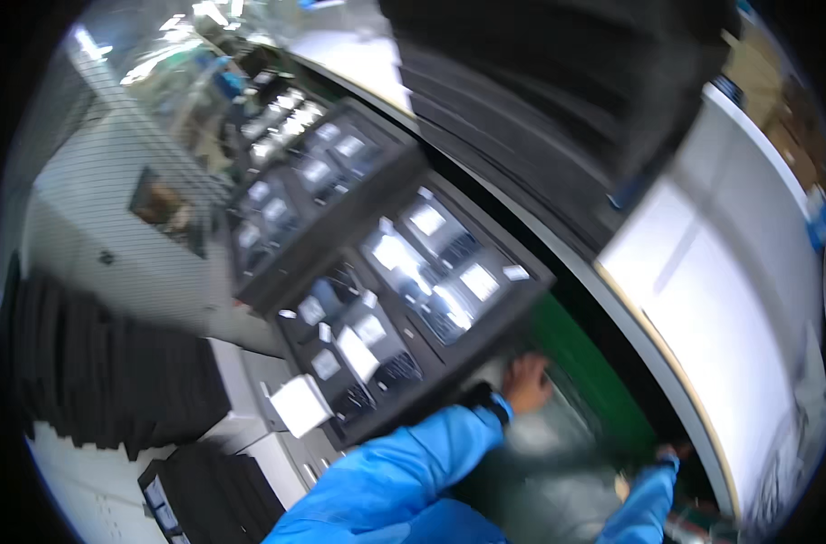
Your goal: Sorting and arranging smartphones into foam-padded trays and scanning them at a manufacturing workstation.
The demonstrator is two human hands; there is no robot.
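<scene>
My left hand (pixel 528 383) reaches in from a blue sleeve, beside the near corner of a black foam tray (pixel 449 358). Below it, a greyish translucent sheet (pixel 558 435) lies over a green surface (pixel 580 349). Its fingers are smeared, so any grip is unclear. My right hand (pixel 674 451) is small and dark by the black gap along the white bench; its fingers are mostly hidden. In the tray's compartments lie several shiny, clear-wrapped dark parts (pixel 395 258) with white labels. A white card (pixel 300 405) sticks out over the tray's left edge.
Beyond stands another black tray (pixel 340 204) of wrapped parts. Tall stacks of black foam sheets (pixel 540 91) rest on the white bench (pixel 703 245) at the right. More black sheets (pixel 114 372) are piled at the left, above a smaller stack (pixel 218 494). The view is tilted and blurred.
</scene>
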